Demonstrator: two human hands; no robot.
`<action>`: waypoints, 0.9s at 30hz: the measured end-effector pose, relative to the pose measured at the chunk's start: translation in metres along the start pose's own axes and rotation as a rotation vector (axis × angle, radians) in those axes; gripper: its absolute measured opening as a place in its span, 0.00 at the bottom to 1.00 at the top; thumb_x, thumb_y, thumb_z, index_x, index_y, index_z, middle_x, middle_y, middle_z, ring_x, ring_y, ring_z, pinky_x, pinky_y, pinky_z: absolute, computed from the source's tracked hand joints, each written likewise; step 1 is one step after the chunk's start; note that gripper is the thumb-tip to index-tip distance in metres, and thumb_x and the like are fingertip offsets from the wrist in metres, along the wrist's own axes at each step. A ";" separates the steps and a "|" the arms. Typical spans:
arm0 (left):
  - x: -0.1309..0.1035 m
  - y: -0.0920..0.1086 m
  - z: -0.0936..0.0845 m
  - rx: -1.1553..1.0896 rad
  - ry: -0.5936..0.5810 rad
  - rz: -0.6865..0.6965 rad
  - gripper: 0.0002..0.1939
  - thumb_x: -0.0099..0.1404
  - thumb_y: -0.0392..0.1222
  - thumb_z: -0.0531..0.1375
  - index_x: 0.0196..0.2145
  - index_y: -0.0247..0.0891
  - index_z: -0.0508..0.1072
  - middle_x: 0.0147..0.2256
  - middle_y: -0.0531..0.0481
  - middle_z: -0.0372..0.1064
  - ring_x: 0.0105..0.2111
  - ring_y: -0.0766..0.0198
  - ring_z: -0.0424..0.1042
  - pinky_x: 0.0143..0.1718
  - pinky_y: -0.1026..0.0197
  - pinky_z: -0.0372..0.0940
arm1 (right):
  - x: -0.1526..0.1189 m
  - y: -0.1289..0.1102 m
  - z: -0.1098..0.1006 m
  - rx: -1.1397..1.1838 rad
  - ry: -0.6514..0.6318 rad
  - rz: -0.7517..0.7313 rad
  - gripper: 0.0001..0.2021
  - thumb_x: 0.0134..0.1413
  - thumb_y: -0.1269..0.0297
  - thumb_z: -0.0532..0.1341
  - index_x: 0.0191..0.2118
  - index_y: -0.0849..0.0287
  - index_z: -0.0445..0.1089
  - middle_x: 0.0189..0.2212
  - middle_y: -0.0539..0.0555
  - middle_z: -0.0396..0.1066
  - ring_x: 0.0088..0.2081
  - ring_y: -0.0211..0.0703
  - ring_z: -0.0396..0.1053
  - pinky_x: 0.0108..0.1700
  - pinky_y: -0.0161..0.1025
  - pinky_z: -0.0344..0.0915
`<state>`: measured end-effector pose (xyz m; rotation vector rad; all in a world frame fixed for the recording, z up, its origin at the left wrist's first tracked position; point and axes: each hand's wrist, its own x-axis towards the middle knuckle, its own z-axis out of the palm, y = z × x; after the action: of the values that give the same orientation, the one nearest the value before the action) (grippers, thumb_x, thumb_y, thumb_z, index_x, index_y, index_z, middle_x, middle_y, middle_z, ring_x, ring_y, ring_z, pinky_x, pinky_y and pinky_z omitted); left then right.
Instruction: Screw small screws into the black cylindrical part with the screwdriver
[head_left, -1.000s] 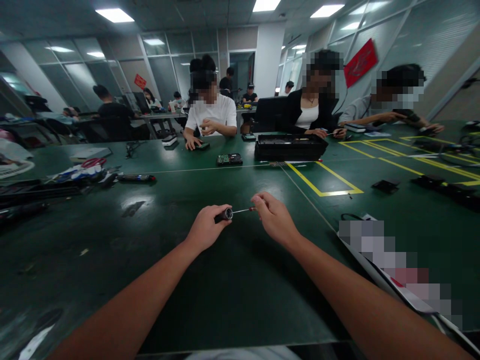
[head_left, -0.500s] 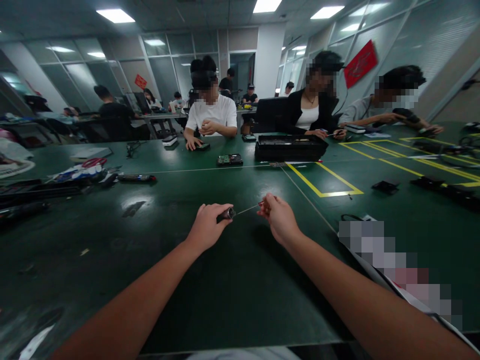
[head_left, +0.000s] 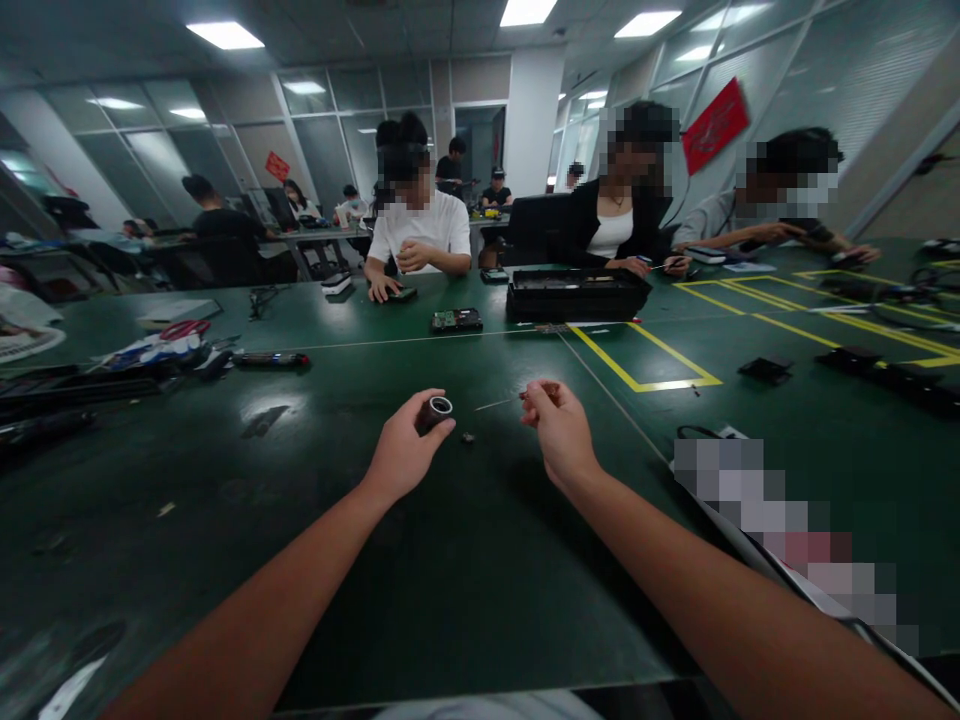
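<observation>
My left hand is wrapped round a short dark cylinder, whose hollow end with a pale ring faces up and towards me. In my right hand, the fingertips pinch a thin metal rod with a reddish end, probably a slim screwdriver. The rod points left towards the cylinder, with a gap between them. Just right of the cylinder and below the rod is a small dark piece; whether it rests on the green table or is in the air I cannot tell.
Across the table stand a long black casing and a green circuit board. Several people sit beyond. A marker-like tool and clutter lie left; black parts and a blurred-out bag-like item lie right.
My left hand has tipped the cylinder so its open end shows, and moved slightly left. The rod has come away from the cylinder. The small dark piece now shows apart from it.
</observation>
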<state>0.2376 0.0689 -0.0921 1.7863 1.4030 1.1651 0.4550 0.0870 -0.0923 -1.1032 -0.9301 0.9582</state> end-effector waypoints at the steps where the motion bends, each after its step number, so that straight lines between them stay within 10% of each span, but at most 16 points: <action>1: 0.001 0.001 0.000 -0.097 0.005 -0.040 0.24 0.66 0.44 0.61 0.59 0.42 0.67 0.52 0.44 0.71 0.48 0.57 0.73 0.52 0.52 0.67 | 0.000 -0.001 0.000 0.004 -0.001 -0.003 0.12 0.50 0.53 0.64 0.36 0.55 0.68 0.29 0.49 0.69 0.29 0.39 0.66 0.32 0.38 0.66; 6: 0.005 0.014 -0.002 -0.418 0.008 -0.207 0.17 0.66 0.43 0.55 0.52 0.39 0.65 0.40 0.46 0.71 0.32 0.64 0.72 0.35 0.61 0.68 | 0.000 -0.002 0.000 -0.013 0.002 -0.011 0.12 0.51 0.53 0.63 0.33 0.55 0.67 0.28 0.50 0.68 0.29 0.40 0.65 0.31 0.38 0.64; 11: 0.009 0.027 -0.018 -0.134 -0.153 -0.269 0.17 0.63 0.54 0.62 0.41 0.38 0.70 0.25 0.54 0.65 0.23 0.66 0.66 0.24 0.65 0.61 | 0.001 -0.001 0.000 -0.016 -0.010 -0.015 0.12 0.52 0.52 0.63 0.32 0.55 0.66 0.28 0.50 0.68 0.29 0.40 0.66 0.32 0.39 0.65; 19: 0.016 0.020 -0.013 0.557 -0.402 0.089 0.13 0.67 0.44 0.58 0.46 0.45 0.80 0.44 0.44 0.75 0.44 0.52 0.74 0.43 0.54 0.66 | 0.000 -0.001 -0.001 -0.004 -0.021 -0.018 0.12 0.53 0.52 0.63 0.32 0.55 0.67 0.28 0.49 0.68 0.28 0.40 0.65 0.31 0.39 0.64; 27: 0.022 0.005 0.013 0.758 -0.439 0.158 0.16 0.67 0.43 0.59 0.51 0.43 0.79 0.44 0.41 0.75 0.44 0.49 0.74 0.41 0.53 0.66 | -0.001 -0.002 0.001 0.017 -0.021 -0.005 0.11 0.52 0.53 0.63 0.32 0.55 0.68 0.27 0.50 0.68 0.29 0.41 0.65 0.32 0.39 0.64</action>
<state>0.2528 0.0892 -0.0882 2.5019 1.5480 0.2411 0.4546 0.0862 -0.0899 -1.0783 -0.9401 0.9740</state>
